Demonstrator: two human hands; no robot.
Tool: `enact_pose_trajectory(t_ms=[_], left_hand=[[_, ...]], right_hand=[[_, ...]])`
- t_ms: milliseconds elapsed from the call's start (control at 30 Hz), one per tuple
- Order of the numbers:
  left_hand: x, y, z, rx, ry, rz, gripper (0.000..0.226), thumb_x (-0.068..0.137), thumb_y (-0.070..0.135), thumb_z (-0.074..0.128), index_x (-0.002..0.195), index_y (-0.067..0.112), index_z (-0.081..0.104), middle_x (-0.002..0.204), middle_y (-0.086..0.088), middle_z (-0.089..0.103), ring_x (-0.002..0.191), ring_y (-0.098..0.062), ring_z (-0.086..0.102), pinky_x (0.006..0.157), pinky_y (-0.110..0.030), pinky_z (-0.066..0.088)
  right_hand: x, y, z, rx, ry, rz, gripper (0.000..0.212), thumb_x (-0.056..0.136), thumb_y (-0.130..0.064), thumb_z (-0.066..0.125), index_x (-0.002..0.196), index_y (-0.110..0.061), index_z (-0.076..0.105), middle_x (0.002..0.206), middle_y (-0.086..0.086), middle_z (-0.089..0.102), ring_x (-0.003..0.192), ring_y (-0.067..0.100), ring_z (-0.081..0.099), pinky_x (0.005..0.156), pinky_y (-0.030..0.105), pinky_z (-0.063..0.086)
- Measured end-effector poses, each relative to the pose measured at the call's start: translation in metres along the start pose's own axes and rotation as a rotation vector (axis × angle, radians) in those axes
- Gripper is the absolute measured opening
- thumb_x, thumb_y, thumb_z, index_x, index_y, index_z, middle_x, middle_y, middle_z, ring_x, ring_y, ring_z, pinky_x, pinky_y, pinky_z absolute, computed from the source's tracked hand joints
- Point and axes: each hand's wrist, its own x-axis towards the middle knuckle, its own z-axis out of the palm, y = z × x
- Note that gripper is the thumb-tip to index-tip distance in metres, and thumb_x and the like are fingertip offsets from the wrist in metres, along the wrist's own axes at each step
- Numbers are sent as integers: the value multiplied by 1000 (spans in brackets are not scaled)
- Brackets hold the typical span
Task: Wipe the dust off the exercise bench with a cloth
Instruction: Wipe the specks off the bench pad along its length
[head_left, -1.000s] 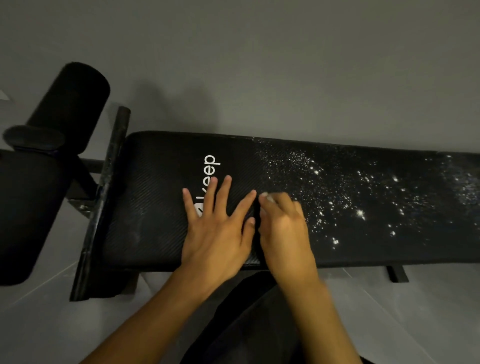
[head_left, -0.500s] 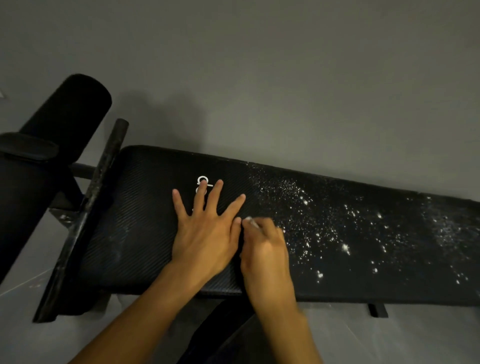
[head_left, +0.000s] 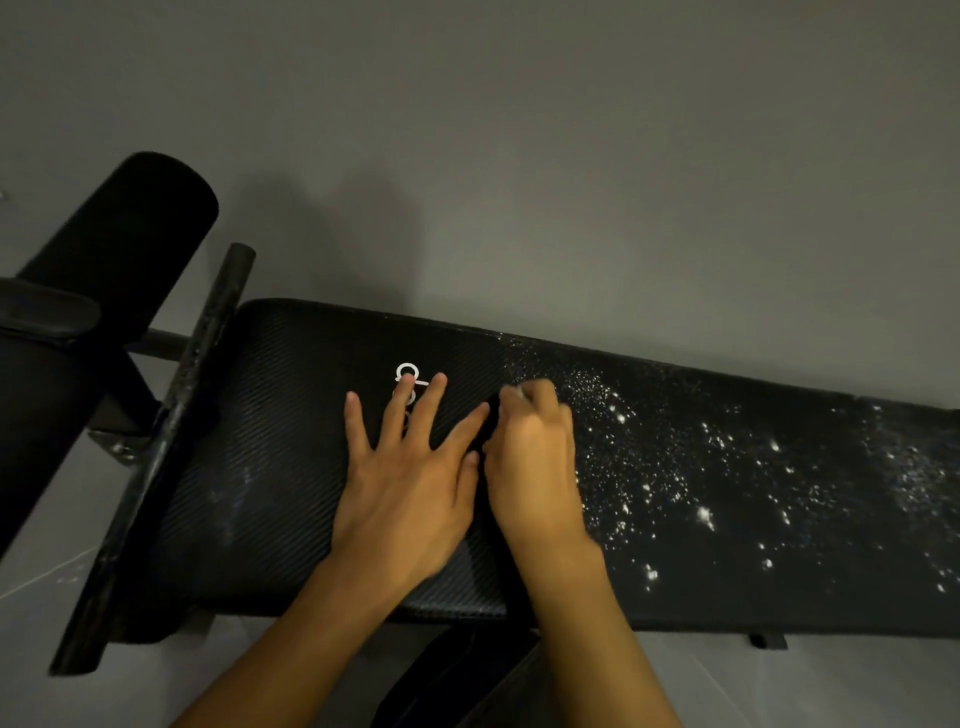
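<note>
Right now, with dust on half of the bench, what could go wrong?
1. The dust lies thick right of the right hand; a quick stroke may push it off the bench onto the floor.
2. Only a pale scrap of the cloth shows, so it may smear, not lift.
3. The left hand rests on the clean part; dust swept leftward could dirty it.

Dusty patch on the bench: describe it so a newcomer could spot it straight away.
Find the long black bench pad along the grey wall. The left hand rests flat on its plain left half, by a white logo. The dusty patch is the scatter of white specks from the right hand out to the picture's right edge, the pad's only speckled part.
</note>
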Motion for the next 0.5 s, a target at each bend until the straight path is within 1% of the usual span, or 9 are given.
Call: enact_pose_trajectory(t_ms=[100,133,200,233,300,400,433,500], left_hand=[[-1,0,-2,2,-3,-2,55,103,48,24,154,38,40,167,-9,28,156,-33,18,120,-72,7],[-1,0,-2,1,-1,-1,55,102,48,24,153,38,41,167,-9,29,156,-33,19,120,-71,8],[-1,0,-1,-7,10,1,56,102,48,25,153,36,43,166,-9,31,155,-34,21,120,-72,10],[0,-1,-1,-11,14,1,56,101,48,25,153,35,42,166,-9,32,155,-34,22,120,-72,11],[0,-1,0,-17,16,-8,57,101,47,26,155,34,40,166,-9,31,156,-33,21,120,-72,10],[1,0,0,-27,4,-15,57,101,48,28,156,35,37,167,-8,28,157,-32,17,121,-71,4],[1,0,0,-29,2,-16,57,101,48,28,156,35,37,168,-8,27,157,-31,16,121,-72,2],[0,-1,-2,-29,-9,-19,57,101,48,28,156,35,37,168,-7,26,158,-31,14,120,-72,0]], right_hand=[[36,-4,9,15,43,66,30,89,1,59,118,-5,62,126,10,49,105,27,49,86,24,39],[37,-5,10,15,50,59,30,89,0,60,118,-6,62,126,8,50,105,26,49,86,23,38],[21,-3,10,-2,45,-17,27,89,-1,57,114,-9,64,121,6,52,102,24,51,86,21,36],[9,-2,8,1,41,-51,28,88,-1,57,113,-9,64,120,6,54,100,23,52,87,21,38],[-3,2,3,36,39,-60,32,86,2,58,116,-7,65,119,7,55,98,24,53,87,25,43],[30,4,7,18,54,14,26,90,2,58,114,-3,66,121,13,56,101,31,54,84,30,45],[45,3,10,12,62,32,23,91,1,58,113,-2,66,122,13,55,102,32,54,86,32,46],[65,-1,14,11,70,52,26,93,0,56,117,-3,65,125,13,55,107,33,52,90,33,45]])
